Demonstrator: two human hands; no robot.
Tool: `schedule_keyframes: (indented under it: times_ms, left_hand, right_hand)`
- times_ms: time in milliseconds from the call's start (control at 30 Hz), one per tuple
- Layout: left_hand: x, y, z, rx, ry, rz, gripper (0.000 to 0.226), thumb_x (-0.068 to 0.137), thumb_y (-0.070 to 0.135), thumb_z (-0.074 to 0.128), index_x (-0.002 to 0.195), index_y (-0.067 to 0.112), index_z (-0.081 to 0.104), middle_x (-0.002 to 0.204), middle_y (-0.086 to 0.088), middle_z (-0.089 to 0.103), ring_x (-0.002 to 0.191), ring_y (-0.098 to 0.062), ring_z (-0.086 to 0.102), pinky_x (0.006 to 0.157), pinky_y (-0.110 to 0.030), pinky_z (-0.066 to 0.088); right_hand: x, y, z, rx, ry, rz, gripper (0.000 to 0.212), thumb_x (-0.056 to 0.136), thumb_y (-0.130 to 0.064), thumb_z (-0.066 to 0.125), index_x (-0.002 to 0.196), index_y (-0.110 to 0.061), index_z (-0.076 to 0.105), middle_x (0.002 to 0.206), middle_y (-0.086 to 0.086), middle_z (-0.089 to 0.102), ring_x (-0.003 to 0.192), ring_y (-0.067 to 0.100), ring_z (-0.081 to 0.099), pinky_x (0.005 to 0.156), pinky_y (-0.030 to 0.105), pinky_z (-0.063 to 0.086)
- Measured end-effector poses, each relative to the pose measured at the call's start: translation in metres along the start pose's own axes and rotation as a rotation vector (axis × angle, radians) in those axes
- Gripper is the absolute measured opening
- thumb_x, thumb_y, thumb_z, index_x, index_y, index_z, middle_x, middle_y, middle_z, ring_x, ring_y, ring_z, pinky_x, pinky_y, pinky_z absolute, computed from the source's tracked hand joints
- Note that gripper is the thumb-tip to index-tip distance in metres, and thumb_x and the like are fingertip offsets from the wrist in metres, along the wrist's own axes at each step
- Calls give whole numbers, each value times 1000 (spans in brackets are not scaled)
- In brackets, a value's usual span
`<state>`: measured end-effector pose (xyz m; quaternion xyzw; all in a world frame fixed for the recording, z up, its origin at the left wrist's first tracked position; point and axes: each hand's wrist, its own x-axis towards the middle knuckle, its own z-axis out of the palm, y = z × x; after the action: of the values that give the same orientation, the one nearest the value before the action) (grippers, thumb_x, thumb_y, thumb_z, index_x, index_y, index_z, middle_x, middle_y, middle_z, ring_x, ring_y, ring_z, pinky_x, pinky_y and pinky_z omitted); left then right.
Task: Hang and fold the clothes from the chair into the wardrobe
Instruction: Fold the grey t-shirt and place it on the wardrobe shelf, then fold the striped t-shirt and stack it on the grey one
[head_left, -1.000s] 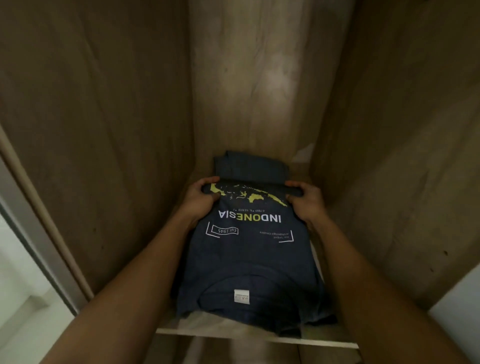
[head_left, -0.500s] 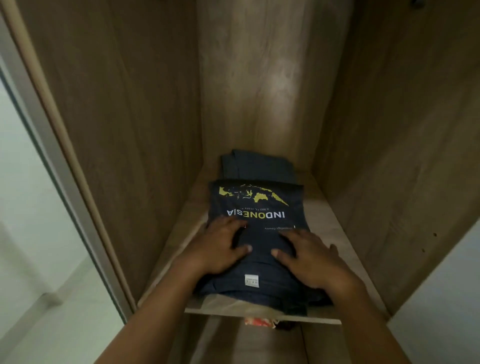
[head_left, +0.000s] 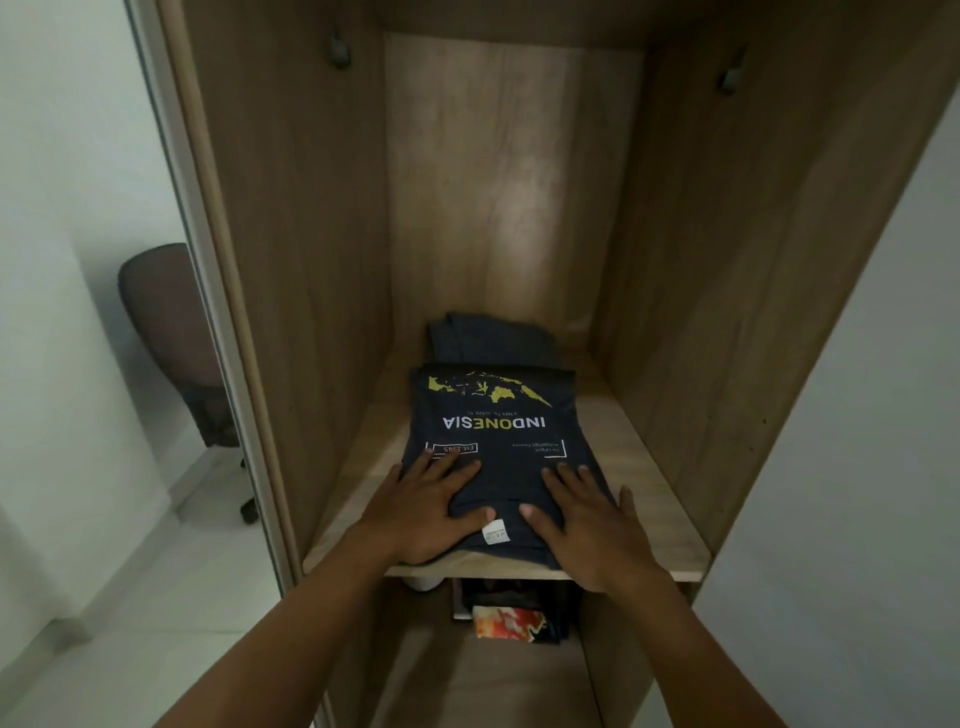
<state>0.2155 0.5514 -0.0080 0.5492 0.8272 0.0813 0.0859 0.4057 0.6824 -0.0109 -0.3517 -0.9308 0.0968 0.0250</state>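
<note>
Both hands, left and right, lie flat and spread on the folded T-shirt (near the wardrobe shelf's front edge), where a careless withdrawal could drag it off.

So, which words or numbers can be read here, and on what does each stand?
"INDONESIA": large print on the folded dark T-shirt, upside down to the camera.
"Est 1945": small box on the same shirt, barely legible.
Other small print lines on the shirt: too small to read.
White tag at its collar: blurred, unreadable.
</note>
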Motion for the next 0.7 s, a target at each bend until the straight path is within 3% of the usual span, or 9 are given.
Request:
schedule_keyframes:
  times_ms: [133,400,500,700]
  left_hand:
    - [0,3,-5,-17,-11,-21,75,91,77,20,156,41,10,167,9,1,153,-18,-6,122,-50,1]
    - [-48,23,-31,-45,184,6,63,99,61,34,153,28,30,161,3,25,149,-21,19,118,-51,22]
    - [-81,28,-34,-70,302,16,58,99,54,40,149,25,38,153,1,39,138,-20,37,110,-43,37]
    - [-170,37,-10,-128,385,-170,51,99,55,39,142,28,45,144,2,50,125,-16,52,102,-32,44]
  right_hand:
    - [2,-5,-10,8,-36,32,78,92,-75,11,158,-32,8,167,-9,1,154,17,-5,118,63,-5]
    - [-33,-36,-34,138,100,-50,63,101,-61,26,155,-28,23,163,-5,23,151,17,15,116,66,0]
    - [-50,-52,-35,197,128,-119,58,102,-57,30,153,-28,29,160,-5,30,148,16,23,118,64,-3]
    - [-101,-95,-20,338,87,-327,44,105,-43,36,146,-30,40,153,-8,39,143,12,33,122,56,-4]
